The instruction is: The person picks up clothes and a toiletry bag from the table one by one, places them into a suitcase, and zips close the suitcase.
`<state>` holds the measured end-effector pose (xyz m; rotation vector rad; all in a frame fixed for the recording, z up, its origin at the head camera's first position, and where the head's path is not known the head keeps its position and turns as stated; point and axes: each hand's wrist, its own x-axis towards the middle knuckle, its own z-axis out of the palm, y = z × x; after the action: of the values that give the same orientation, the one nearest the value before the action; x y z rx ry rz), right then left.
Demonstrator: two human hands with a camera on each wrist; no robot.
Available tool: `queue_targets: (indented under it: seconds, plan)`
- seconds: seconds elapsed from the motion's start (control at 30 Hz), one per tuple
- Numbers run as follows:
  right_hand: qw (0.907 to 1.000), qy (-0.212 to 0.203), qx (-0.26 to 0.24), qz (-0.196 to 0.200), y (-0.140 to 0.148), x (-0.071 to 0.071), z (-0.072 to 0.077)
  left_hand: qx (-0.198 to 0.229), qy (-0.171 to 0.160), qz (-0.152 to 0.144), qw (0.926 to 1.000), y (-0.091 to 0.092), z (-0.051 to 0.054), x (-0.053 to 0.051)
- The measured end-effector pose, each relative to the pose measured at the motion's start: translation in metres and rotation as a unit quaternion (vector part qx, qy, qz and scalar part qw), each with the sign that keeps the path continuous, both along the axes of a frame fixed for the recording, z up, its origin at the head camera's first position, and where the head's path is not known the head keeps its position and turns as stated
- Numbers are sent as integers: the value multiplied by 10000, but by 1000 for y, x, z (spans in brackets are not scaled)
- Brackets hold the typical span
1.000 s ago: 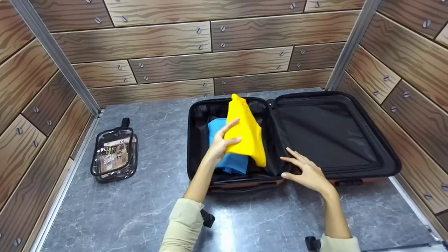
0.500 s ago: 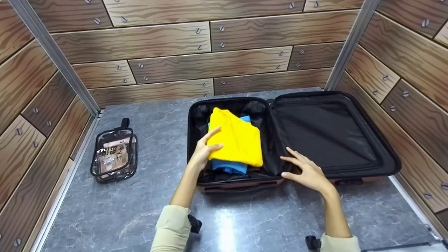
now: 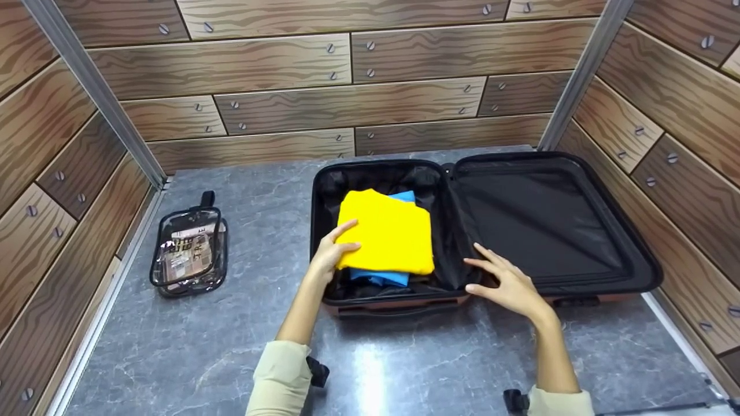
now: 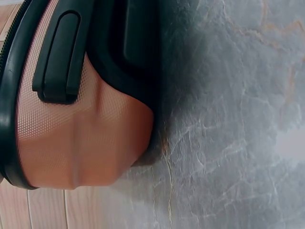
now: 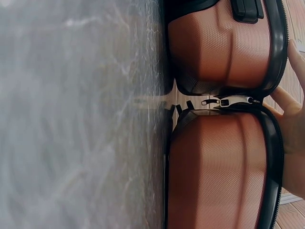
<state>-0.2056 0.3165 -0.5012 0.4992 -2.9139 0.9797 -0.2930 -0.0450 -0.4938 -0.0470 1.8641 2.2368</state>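
folded yellow cloth [image 3: 387, 237] lies over blue cloth [image 3: 393, 278] in the left half of the open suitcase [image 3: 404, 299]; blue shows past its near and far edges. left hand [image 3: 328, 255] grips the yellow cloth's left edge, thumb and one finger on top, other fingers hidden. right hand [image 3: 511, 289]: fingers spread and extended, by the near rim between the halves; contact unclear. clear pouch [image 3: 188, 254] on the grey bench [image 3: 243, 323], left of the suitcase.

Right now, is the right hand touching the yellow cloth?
Apart. The head view shows a strip of black lining between the right hand and the nearest edge of the yellow cloth.
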Motion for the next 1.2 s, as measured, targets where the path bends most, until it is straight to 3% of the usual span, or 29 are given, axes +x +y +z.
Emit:
queue_targets:
  seconds: [0.3, 0.53, 0.83, 0.97, 1.2]
  plan:
    - [10000, 54, -8, -23, 0, -1, -1, -746, 213, 403, 9962, 0, -3, 2]
    - [10000, 41, -13, -29, 0, -1, -1, -1460, 519, 791, 9847, 1, -5, 0]
    - [10000, 13, 31, -11, 1, -1, 2, -1823, 810, 972, 9751, 4, -5, -1]
    - [10000, 28, 17, -5, 1, -2, 0, -2184, 1060, 1078, 9641, 6, -4, -1]
    - [10000, 77, 43, 18, 1, -1, -2, -2794, 1655, 1358, 9360, 7, -6, 1]
